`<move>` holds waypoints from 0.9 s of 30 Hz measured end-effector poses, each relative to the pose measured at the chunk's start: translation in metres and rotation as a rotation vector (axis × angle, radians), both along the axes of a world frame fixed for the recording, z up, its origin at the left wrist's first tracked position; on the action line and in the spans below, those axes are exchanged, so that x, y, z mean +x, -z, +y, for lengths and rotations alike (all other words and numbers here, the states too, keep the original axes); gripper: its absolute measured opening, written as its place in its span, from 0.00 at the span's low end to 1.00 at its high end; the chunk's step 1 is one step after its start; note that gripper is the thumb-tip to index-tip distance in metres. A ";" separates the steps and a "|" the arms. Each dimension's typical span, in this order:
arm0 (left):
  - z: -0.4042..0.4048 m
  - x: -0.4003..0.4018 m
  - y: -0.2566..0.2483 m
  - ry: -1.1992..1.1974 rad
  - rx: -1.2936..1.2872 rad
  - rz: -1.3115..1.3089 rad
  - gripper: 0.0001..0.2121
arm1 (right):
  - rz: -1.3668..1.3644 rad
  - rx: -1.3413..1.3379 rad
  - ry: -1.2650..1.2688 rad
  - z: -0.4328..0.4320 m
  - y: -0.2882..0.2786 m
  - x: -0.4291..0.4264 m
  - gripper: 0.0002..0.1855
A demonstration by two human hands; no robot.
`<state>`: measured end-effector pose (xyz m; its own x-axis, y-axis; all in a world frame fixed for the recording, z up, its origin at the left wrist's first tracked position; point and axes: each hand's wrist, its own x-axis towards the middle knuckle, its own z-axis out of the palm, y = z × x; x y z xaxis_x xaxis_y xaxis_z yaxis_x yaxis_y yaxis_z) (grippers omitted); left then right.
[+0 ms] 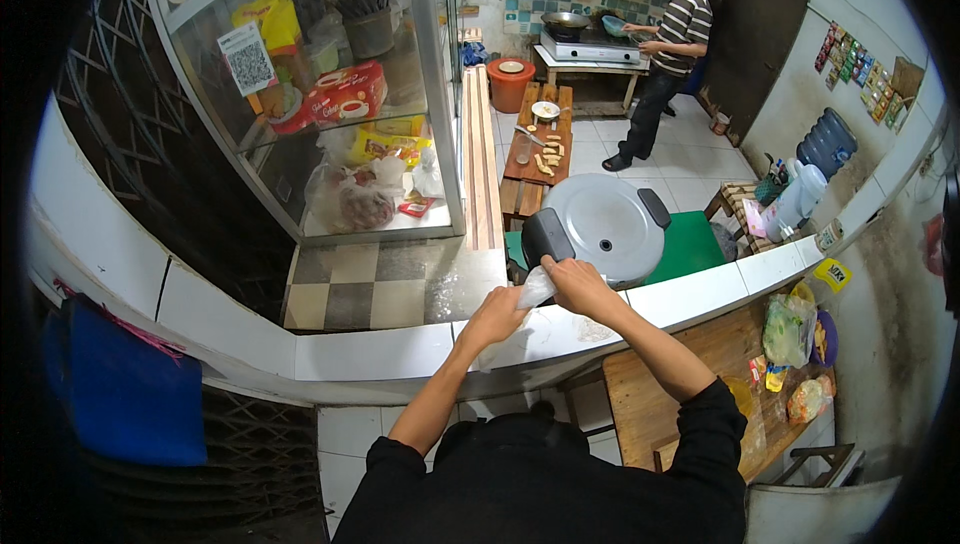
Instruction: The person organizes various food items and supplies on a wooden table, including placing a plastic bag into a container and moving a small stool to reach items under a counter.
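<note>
A crumpled piece of clear plastic, perhaps a bag (537,289), is stretched between my two hands above the white-tiled ledge (675,296). My left hand (495,316) grips its lower left end. The upper right end is pinched in my right hand (579,287). Just beyond my hands stands a large rice cooker (604,217) with a grey lid and dark handles. The near handle is close to my right fingers; whether they touch it I cannot tell. Some pale residue (592,329) lies on the ledge below my right wrist.
To the left, a glass display case (352,169) holds packets and bags. A wooden bench (540,146) bears a bowl and cut food pieces. Farther back, a person (671,48) stands at a gas stove (589,47). A wooden table (637,386) with bagged vegetables (789,330) is at lower right.
</note>
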<state>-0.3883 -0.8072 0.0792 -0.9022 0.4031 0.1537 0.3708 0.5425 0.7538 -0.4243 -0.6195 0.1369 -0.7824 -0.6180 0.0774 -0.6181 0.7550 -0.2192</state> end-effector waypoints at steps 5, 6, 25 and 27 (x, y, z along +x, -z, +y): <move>-0.026 0.010 -0.009 0.044 0.093 -0.142 0.11 | 0.180 0.065 -0.056 -0.002 -0.019 0.005 0.05; -0.030 0.015 -0.014 0.059 0.120 -0.142 0.11 | 0.234 0.115 -0.049 0.000 -0.024 0.007 0.04; 0.046 0.000 -0.029 -0.027 1.503 -0.530 0.08 | 0.034 -0.878 0.118 0.000 0.156 -0.007 0.22; 0.067 -0.019 -0.014 -0.305 1.443 -0.514 0.08 | -0.191 -1.128 0.175 -0.002 0.204 -0.006 0.36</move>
